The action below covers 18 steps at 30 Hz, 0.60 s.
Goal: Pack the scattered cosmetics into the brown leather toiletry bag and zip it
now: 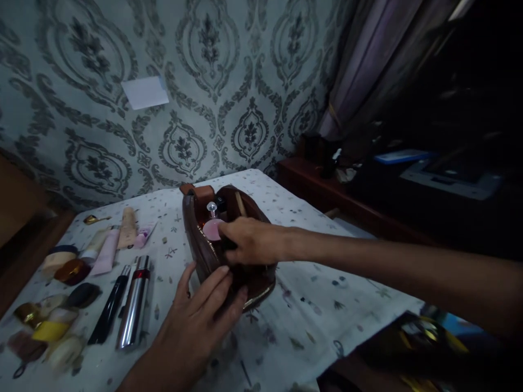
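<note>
A brown cosmetic bag (196, 234) lies unzipped on the table, its mouth wide open. My left hand (200, 321) grips the near side of the bag, fingers over its rim. Inside the opening is my right hand (255, 239), fingers bent and closed at the edge of a pink round item (212, 230); its exact kind does not show. Just beyond that stand a bottle with a clear round cap (211, 209) and a dark-capped item (220, 203). A thin tan stick (241, 204) leans against the bag's far wall. The bag's bottom is in shadow.
Left of the bag, a silver cylinder (134, 305), a black tube (110, 307), a pink tube (106, 253), a beige tube (128, 227) and several jars lie on the patterned tablecloth (318, 326). A patterned wall stands behind; dark furniture (302, 169) is to the right.
</note>
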Each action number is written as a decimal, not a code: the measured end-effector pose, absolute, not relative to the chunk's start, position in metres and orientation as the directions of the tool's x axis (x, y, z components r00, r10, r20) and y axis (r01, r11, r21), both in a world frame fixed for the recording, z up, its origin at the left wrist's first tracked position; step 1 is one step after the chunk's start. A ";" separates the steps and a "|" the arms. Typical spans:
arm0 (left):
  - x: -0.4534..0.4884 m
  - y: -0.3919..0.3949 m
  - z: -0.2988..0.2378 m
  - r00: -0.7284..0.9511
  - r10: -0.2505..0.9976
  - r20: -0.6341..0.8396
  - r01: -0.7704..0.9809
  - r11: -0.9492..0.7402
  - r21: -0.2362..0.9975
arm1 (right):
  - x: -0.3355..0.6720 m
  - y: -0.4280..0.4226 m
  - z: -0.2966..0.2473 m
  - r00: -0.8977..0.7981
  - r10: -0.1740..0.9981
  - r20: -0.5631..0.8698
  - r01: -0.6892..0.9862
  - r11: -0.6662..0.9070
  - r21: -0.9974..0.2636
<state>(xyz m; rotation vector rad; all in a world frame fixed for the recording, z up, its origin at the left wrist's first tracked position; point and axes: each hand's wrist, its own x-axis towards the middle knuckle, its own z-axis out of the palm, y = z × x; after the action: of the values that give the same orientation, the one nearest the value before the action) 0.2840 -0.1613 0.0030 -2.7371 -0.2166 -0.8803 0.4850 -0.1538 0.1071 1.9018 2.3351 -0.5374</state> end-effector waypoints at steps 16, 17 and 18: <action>0.285 -0.159 0.007 0.836 0.054 0.546 0.175 -0.970 -0.172 | 0.481 -0.167 0.102 -0.400 0.799 -0.450 0.899 0.436 -0.025; 0.285 -0.160 0.007 0.833 0.054 0.550 0.178 -0.968 -0.175 | 0.480 -0.166 0.101 -0.384 0.798 -0.464 0.901 0.433 0.000; 0.286 -0.160 0.008 0.831 0.055 0.554 0.182 -0.967 -0.177 | 0.479 -0.165 0.101 -0.365 0.798 -0.479 0.903 0.428 0.026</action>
<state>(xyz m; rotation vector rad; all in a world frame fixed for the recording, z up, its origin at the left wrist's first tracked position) 0.2858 -0.1599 0.0080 -2.7902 -0.1835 -0.8337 0.4786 -0.1655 0.1005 1.4436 2.2650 -0.3372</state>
